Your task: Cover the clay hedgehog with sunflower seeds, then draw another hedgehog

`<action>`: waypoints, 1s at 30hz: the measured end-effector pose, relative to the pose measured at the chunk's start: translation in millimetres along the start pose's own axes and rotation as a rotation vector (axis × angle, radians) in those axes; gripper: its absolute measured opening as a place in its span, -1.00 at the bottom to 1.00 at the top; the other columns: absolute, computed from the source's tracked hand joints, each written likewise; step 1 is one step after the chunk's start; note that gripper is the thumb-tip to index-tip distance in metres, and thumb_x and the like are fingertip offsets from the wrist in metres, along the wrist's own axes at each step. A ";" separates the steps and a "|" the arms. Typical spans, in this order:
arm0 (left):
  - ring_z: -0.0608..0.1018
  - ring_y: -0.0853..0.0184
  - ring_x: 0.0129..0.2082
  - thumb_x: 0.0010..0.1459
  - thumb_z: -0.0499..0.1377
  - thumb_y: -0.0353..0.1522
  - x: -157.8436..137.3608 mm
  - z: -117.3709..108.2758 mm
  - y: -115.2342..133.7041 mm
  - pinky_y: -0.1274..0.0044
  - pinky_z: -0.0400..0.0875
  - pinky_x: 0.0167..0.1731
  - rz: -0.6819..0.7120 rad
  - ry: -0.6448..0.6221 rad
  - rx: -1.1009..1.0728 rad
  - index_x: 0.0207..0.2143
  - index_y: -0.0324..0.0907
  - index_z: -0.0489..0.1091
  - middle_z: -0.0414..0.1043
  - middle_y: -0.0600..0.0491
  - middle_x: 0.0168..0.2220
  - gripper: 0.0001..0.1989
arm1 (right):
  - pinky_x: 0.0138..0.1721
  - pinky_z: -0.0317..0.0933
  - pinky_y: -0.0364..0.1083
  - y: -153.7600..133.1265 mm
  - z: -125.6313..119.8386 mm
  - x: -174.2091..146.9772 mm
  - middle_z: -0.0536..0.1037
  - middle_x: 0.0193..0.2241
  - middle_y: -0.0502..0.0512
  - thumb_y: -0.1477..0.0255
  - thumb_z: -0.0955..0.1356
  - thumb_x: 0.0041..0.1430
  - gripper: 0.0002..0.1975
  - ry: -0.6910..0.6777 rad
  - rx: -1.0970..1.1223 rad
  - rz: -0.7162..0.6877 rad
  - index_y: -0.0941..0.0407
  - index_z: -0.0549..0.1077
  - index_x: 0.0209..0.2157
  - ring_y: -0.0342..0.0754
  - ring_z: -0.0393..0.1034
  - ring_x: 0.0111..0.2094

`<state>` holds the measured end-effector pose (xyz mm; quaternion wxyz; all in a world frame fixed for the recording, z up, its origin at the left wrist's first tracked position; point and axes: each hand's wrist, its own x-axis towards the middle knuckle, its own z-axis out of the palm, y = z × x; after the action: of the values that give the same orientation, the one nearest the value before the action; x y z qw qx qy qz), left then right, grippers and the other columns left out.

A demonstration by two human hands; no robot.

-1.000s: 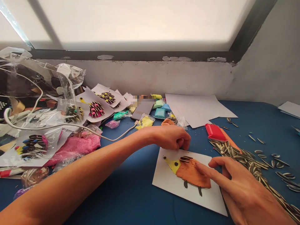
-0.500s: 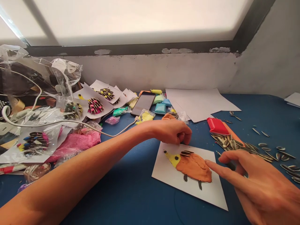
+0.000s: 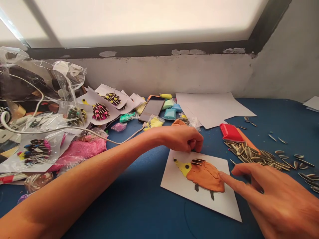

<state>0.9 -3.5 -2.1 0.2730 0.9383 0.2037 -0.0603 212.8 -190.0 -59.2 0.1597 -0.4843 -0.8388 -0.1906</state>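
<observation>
A white paper card (image 3: 171, 186) lies on the blue table, bearing a flat hedgehog of orange clay (image 3: 205, 177) with a yellow head. A few striped sunflower seeds (image 3: 198, 161) sit side by side on its back, near the head. My left hand (image 3: 185, 138) is curled at the card's top edge, knuckles up; its fingertips are hidden, so whatever they may hold does not show. From the right, my right hand (image 3: 269, 196) reaches over the card, one finger stretched out and touching the clay's right end. Its other fingers are bent and partly hidden.
Loose sunflower seeds (image 3: 249, 154) lie right of the card by a red packet (image 3: 230, 132). White sheets (image 3: 206, 108), a phone (image 3: 152, 109) and clay packets (image 3: 170, 114) are at the back. Finished hedgehog cards (image 3: 37, 151), a pink cloth (image 3: 82, 149) and a white cable (image 3: 119, 143) fill the left.
The view has shifted very slightly. My right finger stays at the clay's right end, and my left hand keeps its place at the card's top edge.
</observation>
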 end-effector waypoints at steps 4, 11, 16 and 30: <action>0.43 0.47 -0.38 0.06 0.10 -0.60 0.6 0.6 -0.4 0.60 0.25 -0.25 0.000 0.007 0.016 -0.24 -0.19 0.52 0.50 0.18 -0.39 -0.71 | -0.28 0.32 -0.05 -1.5 1.9 -1.3 0.50 -0.13 0.18 0.63 0.15 0.22 -0.37 -0.037 0.014 -0.008 -0.03 0.32 0.28 0.02 0.44 -0.19; 0.42 0.46 -0.40 0.04 0.11 -0.60 0.8 0.4 -2.3 0.60 0.25 -0.37 0.003 -0.007 -0.034 -0.26 -0.21 0.50 0.50 0.14 -0.38 -0.73 | -0.27 0.32 -0.08 0.2 -3.5 5.0 0.50 -0.14 0.13 0.62 0.16 0.24 -0.53 -0.004 0.055 0.035 -0.01 0.50 0.03 -0.03 0.47 -0.19; 0.49 0.44 -0.36 0.01 0.13 -0.65 -0.1 -2.1 -5.4 0.62 0.32 -0.40 0.048 0.025 -0.237 -0.28 -0.26 0.47 0.51 0.09 -0.36 -0.75 | -0.39 0.28 -0.14 0.9 -2.3 11.0 0.50 -0.22 0.08 0.60 0.16 0.27 -0.51 0.023 0.044 0.085 -0.08 0.51 0.05 -0.09 0.46 -0.29; 0.47 0.18 -0.02 0.09 0.22 -0.48 -6.4 -9.3 -21.5 0.47 0.31 -0.10 -0.084 0.242 0.346 -0.07 -0.21 0.46 0.49 -0.07 -0.08 -0.69 | -0.37 0.33 -0.15 1.7 -13.3 26.4 0.55 -0.34 0.04 0.50 0.21 0.35 -0.70 0.171 0.035 0.076 0.08 0.56 -0.10 -0.14 0.50 -0.40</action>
<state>-13.9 15.8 -3.3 0.0788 0.9622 0.2606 0.0072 202.7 -175.7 -35.4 0.2462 -0.4950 -0.8063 -0.2102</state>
